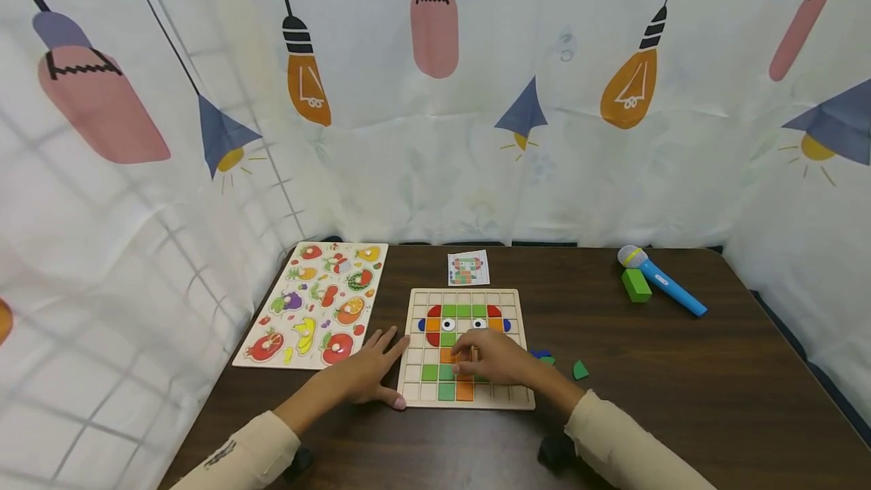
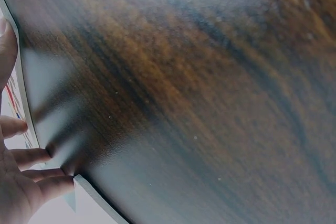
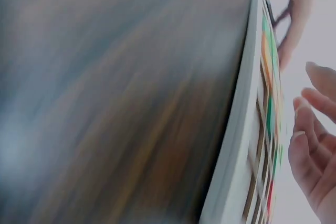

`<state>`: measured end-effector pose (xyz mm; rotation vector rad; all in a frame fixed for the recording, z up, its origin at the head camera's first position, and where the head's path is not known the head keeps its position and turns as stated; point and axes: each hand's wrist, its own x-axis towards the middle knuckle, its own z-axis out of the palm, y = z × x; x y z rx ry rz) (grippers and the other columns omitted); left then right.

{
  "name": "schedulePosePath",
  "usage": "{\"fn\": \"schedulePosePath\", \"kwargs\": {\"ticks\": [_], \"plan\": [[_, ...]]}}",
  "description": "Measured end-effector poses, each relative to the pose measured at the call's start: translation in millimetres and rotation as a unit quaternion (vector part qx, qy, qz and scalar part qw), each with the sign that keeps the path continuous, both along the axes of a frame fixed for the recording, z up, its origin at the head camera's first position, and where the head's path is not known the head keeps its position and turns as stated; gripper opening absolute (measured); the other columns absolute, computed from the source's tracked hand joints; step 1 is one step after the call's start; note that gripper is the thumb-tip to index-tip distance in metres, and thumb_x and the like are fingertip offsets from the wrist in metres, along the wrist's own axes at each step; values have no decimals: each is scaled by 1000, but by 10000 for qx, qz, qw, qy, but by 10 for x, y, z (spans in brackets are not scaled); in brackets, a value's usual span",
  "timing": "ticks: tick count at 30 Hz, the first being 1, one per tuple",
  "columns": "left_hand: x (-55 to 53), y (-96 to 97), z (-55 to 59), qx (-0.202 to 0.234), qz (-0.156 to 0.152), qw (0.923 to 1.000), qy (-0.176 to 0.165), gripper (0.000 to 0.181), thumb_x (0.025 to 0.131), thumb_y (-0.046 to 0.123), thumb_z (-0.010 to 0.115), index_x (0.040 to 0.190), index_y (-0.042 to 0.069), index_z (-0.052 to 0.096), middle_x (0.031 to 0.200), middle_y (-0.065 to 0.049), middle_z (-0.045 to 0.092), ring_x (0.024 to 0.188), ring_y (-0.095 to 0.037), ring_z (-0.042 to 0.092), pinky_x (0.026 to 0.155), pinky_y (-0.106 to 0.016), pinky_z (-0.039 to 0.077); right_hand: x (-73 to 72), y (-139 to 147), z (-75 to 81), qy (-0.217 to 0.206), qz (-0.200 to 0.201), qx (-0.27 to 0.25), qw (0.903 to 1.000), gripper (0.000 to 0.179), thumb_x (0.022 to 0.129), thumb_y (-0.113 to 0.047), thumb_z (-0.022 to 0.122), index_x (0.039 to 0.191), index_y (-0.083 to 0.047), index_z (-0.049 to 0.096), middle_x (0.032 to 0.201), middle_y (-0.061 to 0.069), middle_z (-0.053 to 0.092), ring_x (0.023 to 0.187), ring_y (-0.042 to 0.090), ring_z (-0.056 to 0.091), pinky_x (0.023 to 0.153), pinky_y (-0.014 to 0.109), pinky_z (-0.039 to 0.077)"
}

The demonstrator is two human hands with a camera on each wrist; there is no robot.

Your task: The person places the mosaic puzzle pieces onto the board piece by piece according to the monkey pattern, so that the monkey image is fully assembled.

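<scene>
In the head view, a pale wooden grid board (image 1: 500, 398) lies on the table, bearing colored pieces: red curved ones, two eye pieces, and green and orange squares (image 1: 465, 392). My left hand (image 1: 367, 370) has its fingers spread beside the board's left edge, with the thumb at the near left corner. Over the board's middle is my right hand (image 1: 495, 358), its fingers loosely bent, hiding some cells. The right wrist view shows these fingers (image 3: 302, 150) raised off the board, with no piece visible among them. Loose green (image 1: 580, 370) and blue pieces (image 1: 541, 354) lie right of the board.
A fruit picture board (image 1: 320, 246) lies at the left, close to my left hand. Behind the grid board is a small pattern card (image 1: 469, 268). A blue toy microphone (image 1: 670, 286) and a green block (image 1: 636, 286) are at the back right.
</scene>
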<state>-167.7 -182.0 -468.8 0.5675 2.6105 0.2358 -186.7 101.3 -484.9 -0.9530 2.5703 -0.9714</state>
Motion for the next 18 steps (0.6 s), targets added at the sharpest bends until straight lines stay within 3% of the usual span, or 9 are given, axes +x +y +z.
{"fn": "schedulePosePath", "kwargs": {"ticks": [9, 18], "plan": [[4, -1, -9, 25, 25, 10000, -32, 108, 74, 62, 79, 159, 16, 30, 165, -20, 21, 151, -48, 19, 114, -61, 34, -50, 1006, -16, -179, -98, -165, 9997, 26, 90, -33, 76, 110, -17, 74, 98, -8, 67, 73, 3, 51, 64, 21, 48], [4, -7, 8, 128, -70, 9999, -20, 108, 75, 63, 78, 158, 14, 29, 165, -22, 20, 151, -49, 18, 113, -62, 34, 79, 1813, -76, -12, -406, -3, 9992, 29, 90, -36, 76, 110, -16, 74, 100, -3, 66, 67, -1, 50, 59, 22, 48]]}}
